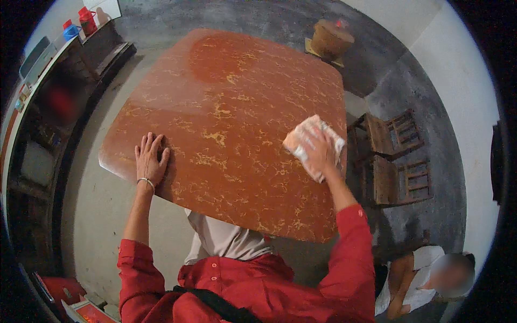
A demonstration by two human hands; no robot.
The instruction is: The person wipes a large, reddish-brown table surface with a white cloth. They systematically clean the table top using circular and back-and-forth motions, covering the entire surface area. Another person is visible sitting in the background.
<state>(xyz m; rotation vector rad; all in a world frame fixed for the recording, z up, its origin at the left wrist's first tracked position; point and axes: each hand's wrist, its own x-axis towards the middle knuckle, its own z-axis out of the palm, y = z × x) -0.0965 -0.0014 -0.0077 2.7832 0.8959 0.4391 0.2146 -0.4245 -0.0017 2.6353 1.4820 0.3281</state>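
Seen from above, a person in a red long-sleeved shirt leans over a square table (226, 97) with a glossy reddish-brown top veined in yellow, like marble. The left hand (151, 161) lies flat on the table near its left edge, palm down, fingers stretched out and slightly apart, with a thin bangle at the wrist. The right hand (319, 153) is near the table's right edge, pressing down on a crumpled white cloth (307, 137) with faint pink marks; the fingers curl over the cloth and hold it against the surface. The two hands are well apart. Beyond the table's far corner stands a round woven basket (331, 37) on the grey floor. Two wooden chairs (396, 161) sit just beside the table's right side. At the upper left, a long shelf carries a red flask (87, 20) and a blue container (70, 29). Another person sits on the floor at the lower right.
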